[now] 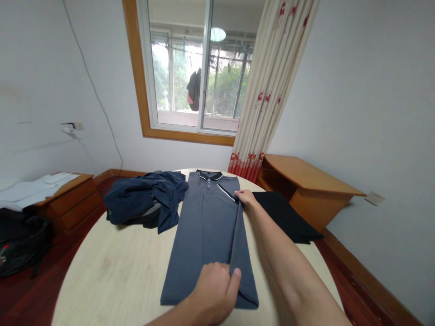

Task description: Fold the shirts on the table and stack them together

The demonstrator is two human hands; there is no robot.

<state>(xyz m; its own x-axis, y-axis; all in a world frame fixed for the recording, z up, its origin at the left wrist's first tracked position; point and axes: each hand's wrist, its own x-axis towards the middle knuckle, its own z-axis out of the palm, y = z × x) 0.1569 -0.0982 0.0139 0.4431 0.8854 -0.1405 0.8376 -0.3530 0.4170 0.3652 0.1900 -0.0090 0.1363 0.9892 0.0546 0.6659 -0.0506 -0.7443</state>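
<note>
A grey polo shirt (pixel 214 226) lies lengthwise on the round table, its black collar (pixel 209 175) with white trim at the far end. Its right side is folded inward in a long strip, and a black sleeve cuff with a white stripe lies across the chest. My right hand (pixel 245 198) pinches the folded edge beside that cuff. Closer to me, my left hand (pixel 217 290) is closed on the same fold near the hem, thumb on top. The cloth inside its fingers is partly hidden.
A pile of dark blue and black clothes (pixel 146 199) sits left of the shirt on the pale round table (pixel 108 267). Folded black cloth (pixel 285 217) lies at the right. Beyond stand a wooden desk (pixel 306 174), a drawer cabinet (pixel 68 203) and a black backpack (pixel 23 240).
</note>
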